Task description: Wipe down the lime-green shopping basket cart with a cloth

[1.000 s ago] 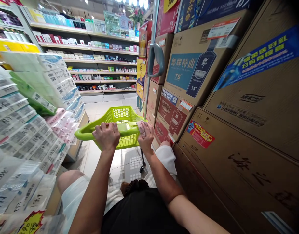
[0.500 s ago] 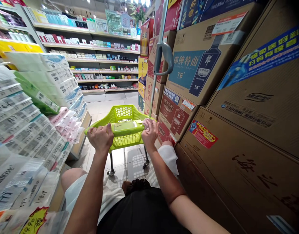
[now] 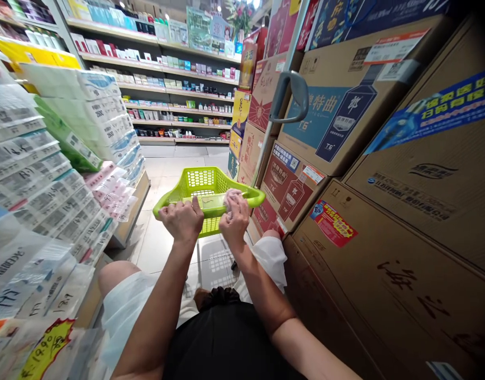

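Note:
A lime-green shopping cart [image 3: 198, 178] with a perforated plastic basket stands right in front of me. My left hand [image 3: 182, 219] is wrapped round the left part of its handle [image 3: 257, 197], the thumb lying over the top. Farther right, my right hand [image 3: 236, 219] is closed on a crumpled pale pinkish cloth [image 3: 231, 197], which touches the handle near its middle. Between the two hands a light label panel [image 3: 211, 201] shows on the handle. The cloth's underside is hidden by my fingers, and most of the cart's legs are behind my arms.
Stacked tissue packs [image 3: 103, 105] line the left side on a low wooden platform [image 3: 133, 211]. Cardboard cartons [image 3: 384, 211] rise close on the right. A metal pole with a grey grip [image 3: 292, 97] leans before them. Stocked shelves [image 3: 167, 68] stand behind, across a tiled floor [image 3: 174, 158].
My right hand with the cloth has moved left along the handle, baring its right end. My left hand sits slightly farther in from the left end. The view has shifted a little.

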